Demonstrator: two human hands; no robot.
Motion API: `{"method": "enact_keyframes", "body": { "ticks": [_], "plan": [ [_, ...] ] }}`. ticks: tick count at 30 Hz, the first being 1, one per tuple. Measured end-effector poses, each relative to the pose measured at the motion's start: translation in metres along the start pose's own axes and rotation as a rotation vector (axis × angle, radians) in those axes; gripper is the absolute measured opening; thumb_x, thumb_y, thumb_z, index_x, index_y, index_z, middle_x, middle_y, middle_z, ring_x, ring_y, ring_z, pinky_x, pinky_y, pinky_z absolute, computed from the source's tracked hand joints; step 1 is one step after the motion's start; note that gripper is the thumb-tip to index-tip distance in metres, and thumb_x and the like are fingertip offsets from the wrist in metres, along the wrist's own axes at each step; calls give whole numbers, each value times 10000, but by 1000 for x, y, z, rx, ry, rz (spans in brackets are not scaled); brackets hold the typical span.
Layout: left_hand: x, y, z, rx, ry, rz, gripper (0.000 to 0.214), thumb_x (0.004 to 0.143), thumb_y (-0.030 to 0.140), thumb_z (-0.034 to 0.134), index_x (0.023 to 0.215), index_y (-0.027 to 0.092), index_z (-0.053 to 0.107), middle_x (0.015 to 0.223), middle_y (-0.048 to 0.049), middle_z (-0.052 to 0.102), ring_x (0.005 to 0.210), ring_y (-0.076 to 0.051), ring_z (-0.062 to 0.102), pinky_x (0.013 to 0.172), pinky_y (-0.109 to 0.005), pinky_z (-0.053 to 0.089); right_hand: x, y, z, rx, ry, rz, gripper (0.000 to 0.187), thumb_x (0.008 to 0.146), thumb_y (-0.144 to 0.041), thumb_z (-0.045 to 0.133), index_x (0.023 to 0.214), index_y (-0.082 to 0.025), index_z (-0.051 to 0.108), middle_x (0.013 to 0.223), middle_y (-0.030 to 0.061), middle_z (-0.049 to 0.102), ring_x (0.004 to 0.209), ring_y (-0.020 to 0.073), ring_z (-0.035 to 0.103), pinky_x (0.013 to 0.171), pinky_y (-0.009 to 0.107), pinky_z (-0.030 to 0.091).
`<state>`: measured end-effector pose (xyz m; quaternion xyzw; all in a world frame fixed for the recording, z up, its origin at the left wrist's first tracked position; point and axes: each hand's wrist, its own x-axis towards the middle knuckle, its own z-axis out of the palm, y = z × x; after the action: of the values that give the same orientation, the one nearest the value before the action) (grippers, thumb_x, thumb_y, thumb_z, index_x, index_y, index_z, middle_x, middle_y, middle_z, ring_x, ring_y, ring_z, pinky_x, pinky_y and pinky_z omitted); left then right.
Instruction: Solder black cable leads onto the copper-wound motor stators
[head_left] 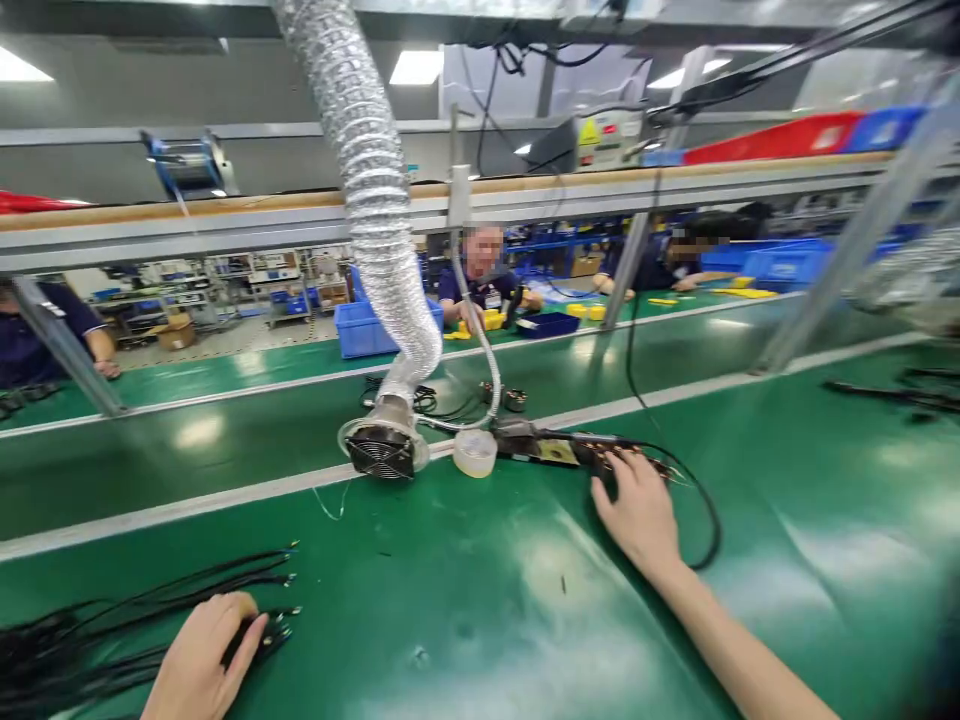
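Note:
At the lower left, my left hand (206, 655) is closed around the ends of black cables (142, 655), its thumb and forefinger curled. Bare, coloured wire tips stick out past the fingers, and more of the bundle lies spread to the left. My right hand (637, 515) reaches to a dark, narrow tray (525, 445) of small coppery metal parts (664, 468) along the bench's back rail. Its fingers bend down among the parts; what they pinch, if anything, is hidden. A black cord (709, 510) loops beside this hand.
A fume duct (375, 200) hangs down to a small fan (382, 452). Beside it sits a roll of clear tape (475, 453). A metal rail (285, 488) crosses the green bench (465, 600). Other people work opposite, near a blue bin (365, 330) and yellow pieces.

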<state>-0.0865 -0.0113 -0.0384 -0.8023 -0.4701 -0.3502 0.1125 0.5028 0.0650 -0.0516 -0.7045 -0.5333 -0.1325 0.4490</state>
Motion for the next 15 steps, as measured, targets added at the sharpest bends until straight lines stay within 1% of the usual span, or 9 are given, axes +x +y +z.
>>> {"method": "enact_keyframes", "body": {
  "ticks": [2, 4, 6, 8, 9, 10, 12, 15],
  "plan": [
    [1, 5, -3, 11, -19, -17, 193, 956, 410, 526, 888, 267, 637, 827, -36, 703, 736, -210, 679, 666, -316, 570, 11, 17, 12, -189, 39, -94, 503, 865, -367, 416, 1225, -56, 581, 1309, 272, 545, 1337, 382, 406, 1102, 544, 335],
    [-1, 6, -3, 7, -40, -34, 190, 967, 380, 520, 869, 255, 625, 819, -37, 685, 738, -204, 660, 676, -311, 552, 19, 27, 21, -327, 32, -145, 504, 874, -370, 425, 1199, -32, 609, 1268, 299, 561, 1315, 399, 432, 1081, 525, 349],
    [-2, 5, -2, -1, -54, -43, 184, 974, 352, 515, 861, 246, 615, 816, -38, 672, 741, -199, 644, 679, -308, 539, 25, 29, 29, -429, 46, -165, 505, 901, -372, 425, 1215, -28, 621, 1297, 320, 547, 1339, 411, 414, 1088, 526, 306],
    [-3, 5, -1, -7, -64, -46, 184, 980, 334, 513, 852, 240, 606, 812, -38, 662, 735, -193, 631, 673, -301, 527, 31, 29, 34, -496, 83, -142, 519, 932, -386, 414, 1279, -53, 609, 1352, 314, 529, 1351, 419, 401, 1085, 554, 253],
    [-3, 6, -2, -8, -70, -48, 188, 983, 326, 509, 846, 238, 603, 808, -36, 658, 728, -189, 625, 665, -296, 520, 34, 29, 37, -517, 88, -116, 528, 937, -399, 417, 1309, -73, 601, 1366, 305, 529, 1327, 427, 424, 1069, 573, 243],
    [-3, 7, -2, -8, -77, -52, 193, 986, 318, 506, 839, 235, 600, 805, -35, 655, 722, -185, 621, 659, -292, 515, 38, 30, 39, -531, 73, -86, 535, 931, -416, 437, 1322, -90, 604, 1363, 300, 538, 1284, 439, 461, 1044, 593, 247],
    [-1, 10, -4, -3, -91, -64, 205, 988, 305, 500, 824, 232, 598, 797, -32, 651, 713, -179, 616, 657, -289, 510, 46, 33, 41, -548, -13, -22, 529, 894, -456, 513, 1286, -128, 650, 1306, 288, 585, 1174, 458, 535, 980, 618, 277],
    [2, 13, -6, 6, -118, -84, 222, 989, 301, 493, 808, 229, 599, 798, -33, 654, 718, -178, 623, 675, -293, 519, 58, 36, 41, -575, -183, 46, 443, 830, -513, 626, 1112, -198, 756, 1170, 260, 657, 1071, 466, 583, 906, 625, 307]
  ]
}}
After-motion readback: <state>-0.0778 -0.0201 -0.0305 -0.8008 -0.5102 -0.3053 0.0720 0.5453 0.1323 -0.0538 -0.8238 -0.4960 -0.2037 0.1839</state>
